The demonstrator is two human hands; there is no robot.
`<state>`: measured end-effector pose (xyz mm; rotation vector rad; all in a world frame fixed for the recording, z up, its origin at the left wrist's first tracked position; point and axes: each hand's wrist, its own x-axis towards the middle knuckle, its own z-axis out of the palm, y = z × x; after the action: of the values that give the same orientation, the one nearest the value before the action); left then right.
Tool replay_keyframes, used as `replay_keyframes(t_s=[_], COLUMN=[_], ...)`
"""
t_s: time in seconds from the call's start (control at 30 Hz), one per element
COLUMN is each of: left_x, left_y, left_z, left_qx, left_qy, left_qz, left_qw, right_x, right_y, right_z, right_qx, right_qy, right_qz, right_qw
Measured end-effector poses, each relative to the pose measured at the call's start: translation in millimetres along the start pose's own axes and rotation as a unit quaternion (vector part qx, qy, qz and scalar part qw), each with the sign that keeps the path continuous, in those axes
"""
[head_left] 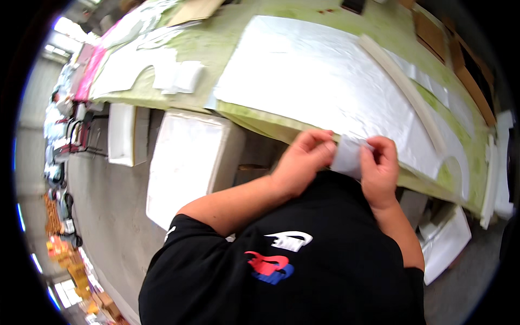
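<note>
Between my hands, just off the table's near edge, is a small thin whitish piece, like folded film or cloth; its exact kind is unclear. My right hand pinches its right side between thumb and bent fingers. My left hand is closed at its left edge, thumb against the fingers, and seems to grip that edge. Beyond them a large shiny white sheet lies spread over the green-covered table. A long pale strip rests across the sheet's right part.
Cut white pieces lie at the table's left. A large white box stands below the table edge at my left, with an open white bin beyond it. Cardboard lies at the far right. A white bag-like item is low at my right.
</note>
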<state>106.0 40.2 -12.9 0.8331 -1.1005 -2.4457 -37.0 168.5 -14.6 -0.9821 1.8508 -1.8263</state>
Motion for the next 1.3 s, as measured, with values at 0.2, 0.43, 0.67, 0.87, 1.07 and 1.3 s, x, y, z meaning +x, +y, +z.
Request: replay_keyframes(t_s=[0.2,0.43,0.67,0.87,1.07,1.3], left_x=[-2,4,37,32,42,39], left_y=[2,182,251,221,210,179], left_z=[-31,-169,-253,-229,-251,-198], left_qx=[0.089,0.264,0.552,0.762,0.728,0.615], left_qy=[-0.002,0.27,0.393,0.365,0.364,0.273], left_qz=[0.045,0.307,0.134,0.24,0.264,0.407], left_qw=[0.995,0.874,0.723,0.478,0.518,0.618], right_x=[7,9,12,10,21,58], right_y=[-14,-1,-3,-4,-15,-17], right_z=[16,19,23,18,3,-105], right_qx=[0.033,0.057,0.043,0.033,-0.037,-0.423], right_qy=[-0.083,-0.129,-0.155,-0.136,-0.101,0.108], right_qz=[0.026,0.056,0.062,0.059,-0.053,-0.235], right_qw=[0.996,0.988,0.985,0.988,0.993,0.868])
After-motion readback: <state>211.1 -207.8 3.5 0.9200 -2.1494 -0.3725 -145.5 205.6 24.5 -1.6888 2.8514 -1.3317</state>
